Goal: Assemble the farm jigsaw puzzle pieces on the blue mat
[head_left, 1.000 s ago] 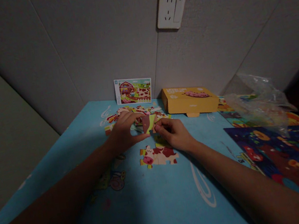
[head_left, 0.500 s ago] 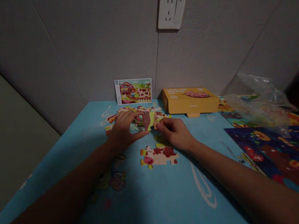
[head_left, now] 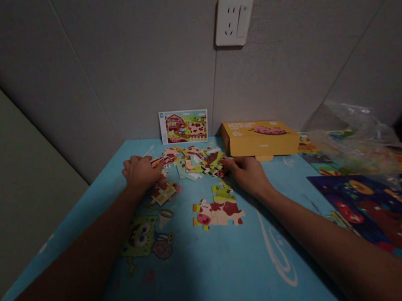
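My left hand [head_left: 140,174] is at the left end of a heap of loose jigsaw pieces [head_left: 191,163], its fingers curled on a red-striped piece [head_left: 157,163]. At the heap's right edge, my right hand [head_left: 246,173] pinches a puzzle piece partly hidden by the fingertips. Nearer to me lies a joined cow section [head_left: 217,213], several pieces fitted together, with a green piece [head_left: 223,193] attached above the cow's back. A piece with a pale fence [head_left: 163,194] lies below my left hand, beside brown pieces.
A farm picture card [head_left: 185,126] leans on the wall behind the heap. To its right stands a yellow box [head_left: 261,139]. Crumpled clear plastic [head_left: 358,145] and a dark, colourful picture sheet [head_left: 394,221] cover the right side of the blue table [head_left: 214,276].
My hands have moved apart from the brown-and-green piece they held together. The left went left to the heap's edge; the right shifted slightly right and down to the heap. The view tilted slightly.
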A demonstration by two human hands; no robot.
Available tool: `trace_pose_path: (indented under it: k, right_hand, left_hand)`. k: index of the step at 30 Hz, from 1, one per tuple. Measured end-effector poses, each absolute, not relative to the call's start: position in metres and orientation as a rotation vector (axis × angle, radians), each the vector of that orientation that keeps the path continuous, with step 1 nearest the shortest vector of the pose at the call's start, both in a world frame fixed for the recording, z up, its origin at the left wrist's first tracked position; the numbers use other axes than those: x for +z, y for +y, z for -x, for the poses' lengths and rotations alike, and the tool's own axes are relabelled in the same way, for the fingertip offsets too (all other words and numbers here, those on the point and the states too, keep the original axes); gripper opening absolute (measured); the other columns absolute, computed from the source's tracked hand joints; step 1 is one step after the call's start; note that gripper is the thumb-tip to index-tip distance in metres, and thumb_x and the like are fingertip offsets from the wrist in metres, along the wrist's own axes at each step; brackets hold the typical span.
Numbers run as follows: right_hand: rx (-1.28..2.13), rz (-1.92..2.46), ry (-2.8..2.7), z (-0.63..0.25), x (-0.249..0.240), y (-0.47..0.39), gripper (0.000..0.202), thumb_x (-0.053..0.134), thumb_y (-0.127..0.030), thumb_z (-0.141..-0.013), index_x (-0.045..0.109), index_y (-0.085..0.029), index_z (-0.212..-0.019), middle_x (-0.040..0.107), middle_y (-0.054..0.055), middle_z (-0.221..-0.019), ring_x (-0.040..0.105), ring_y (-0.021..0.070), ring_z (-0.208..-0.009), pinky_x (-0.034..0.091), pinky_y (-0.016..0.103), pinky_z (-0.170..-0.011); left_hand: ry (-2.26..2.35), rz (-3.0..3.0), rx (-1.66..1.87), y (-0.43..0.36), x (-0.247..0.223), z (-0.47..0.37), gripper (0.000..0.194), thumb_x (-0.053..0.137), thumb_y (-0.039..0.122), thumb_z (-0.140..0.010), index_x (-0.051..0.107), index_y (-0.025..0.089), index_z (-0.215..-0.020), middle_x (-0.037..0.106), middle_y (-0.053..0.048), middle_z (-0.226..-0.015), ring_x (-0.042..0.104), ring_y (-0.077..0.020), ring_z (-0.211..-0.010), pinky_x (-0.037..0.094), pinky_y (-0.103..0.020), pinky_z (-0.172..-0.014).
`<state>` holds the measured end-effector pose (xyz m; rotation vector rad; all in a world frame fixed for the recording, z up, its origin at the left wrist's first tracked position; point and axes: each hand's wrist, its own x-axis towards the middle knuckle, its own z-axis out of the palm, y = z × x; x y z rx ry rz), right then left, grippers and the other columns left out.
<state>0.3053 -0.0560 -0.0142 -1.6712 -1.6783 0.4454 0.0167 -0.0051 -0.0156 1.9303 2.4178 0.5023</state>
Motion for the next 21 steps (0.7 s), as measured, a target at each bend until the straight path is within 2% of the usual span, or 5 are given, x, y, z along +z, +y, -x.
trace_pose_path:
  k: [8,12,14,18,21]
  right_hand:
    - [0.490,1.622,-1.670,-0.302,-0.011,-0.060,0.044,0.052,-0.049,-0.090,0.072,-0.015,-0.069,0.069,0.005,-0.064,0.059,0.0157,-0.059,0.033,0.026,-0.054]
    - [0.527,1.600,-1.656,-0.303,-0.013,-0.059,0.043,0.053,-0.048,-0.090,0.072,-0.015,-0.071,0.072,0.006,-0.069,0.061,0.0165,-0.062,0.037,0.026,-0.058]
    - [0.538,1.590,-1.649,-0.302,-0.015,-0.059,0.043,0.053,-0.050,-0.089,0.072,-0.015,-0.071,0.072,0.007,-0.069,0.061,0.0166,-0.061,0.038,0.026,-0.058]
    - [0.572,1.453,-1.743,-0.298,-0.016,-0.062,0.042,0.050,-0.047,-0.091,0.070,-0.014,-0.075,0.070,0.006,-0.071,0.060,0.0157,-0.061,0.038,0.025,-0.056]
    - [0.603,1.324,-1.874,-0.291,-0.013,-0.068,0.036,0.051,-0.044,-0.091,0.071,-0.014,-0.088,0.068,0.004,-0.070,0.057,0.0142,-0.060,0.037,0.024,-0.056]
  left_hand:
    - [2.340,-1.873,0.545,-0.010,-0.004,-0.022,0.055,0.058,0.055,-0.081,0.067,0.020,-0.121,0.061,-0.015,-0.130,0.045,-0.0430,-0.124,0.041,-0.056,-0.099]
    - [2.326,-1.860,0.662,-0.004,-0.009,-0.017,0.062,0.066,0.050,-0.076,0.060,0.017,-0.129,0.063,-0.015,-0.124,0.051,-0.0405,-0.119,0.042,-0.054,-0.099]
    - [2.292,-1.857,0.800,-0.002,-0.010,-0.016,0.062,0.069,0.043,-0.074,0.059,0.014,-0.128,0.064,-0.016,-0.117,0.057,-0.0359,-0.109,0.046,-0.050,-0.096]
    - [2.015,-2.026,1.371,-0.010,-0.004,-0.024,0.043,0.060,0.022,-0.077,0.062,0.013,-0.120,0.062,-0.010,-0.099,0.060,-0.0226,-0.091,0.051,-0.039,-0.089]
    - [1.588,-2.072,1.618,-0.024,-0.002,-0.043,0.035,0.058,0.021,-0.078,0.067,0.016,-0.112,0.058,-0.006,-0.097,0.059,-0.0183,-0.087,0.055,-0.033,-0.081]
